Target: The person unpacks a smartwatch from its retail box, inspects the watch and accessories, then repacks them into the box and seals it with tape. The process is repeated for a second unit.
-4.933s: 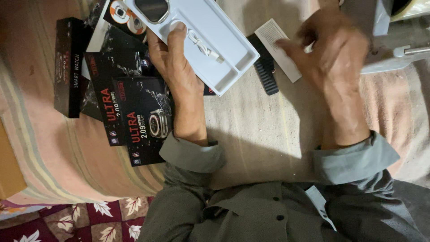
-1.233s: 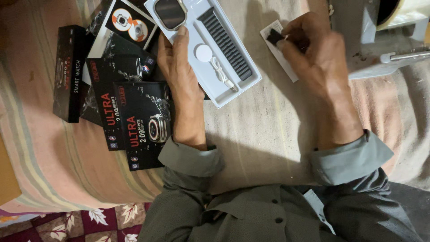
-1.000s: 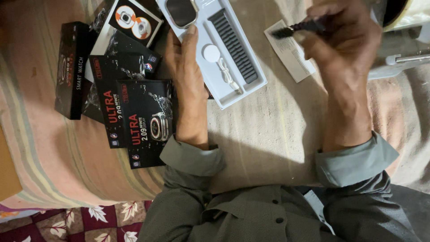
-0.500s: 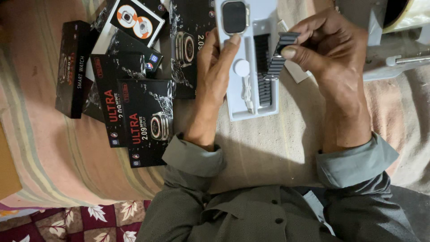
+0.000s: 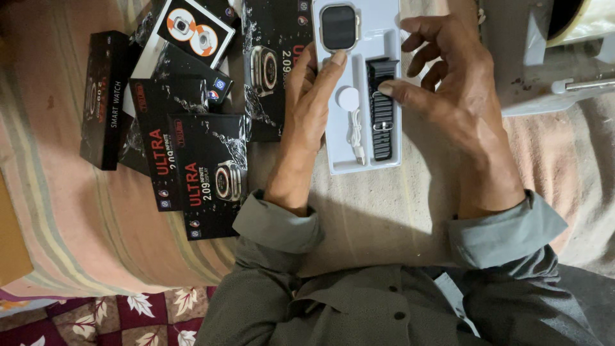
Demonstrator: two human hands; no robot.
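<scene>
A white plastic tray (image 5: 389, 160) lies on the cloth in front of me. It holds a square smartwatch body (image 5: 338, 27), a round white charger with its cable (image 5: 350, 102) and a black ribbed strap (image 5: 382, 115). My left hand (image 5: 312, 96) grips the tray's left edge, its fingertips resting on the tray near the watch body. My right hand (image 5: 456, 83) hovers over the tray's right side, one fingertip pressing the top of the black strap down into its slot.
Several black watch boxes (image 5: 211, 173) lie stacked to the left, one (image 5: 272, 67) partly under my left hand. A white box with orange watch pictures (image 5: 191, 32) sits on top. A grey-white object (image 5: 551, 70) lies at upper right. A striped blanket (image 5: 77, 218) covers the surface.
My right hand picked the black strap up off a white card, carried it over and laid it in the tray. My left hand turned the tray upright and kept hold of it.
</scene>
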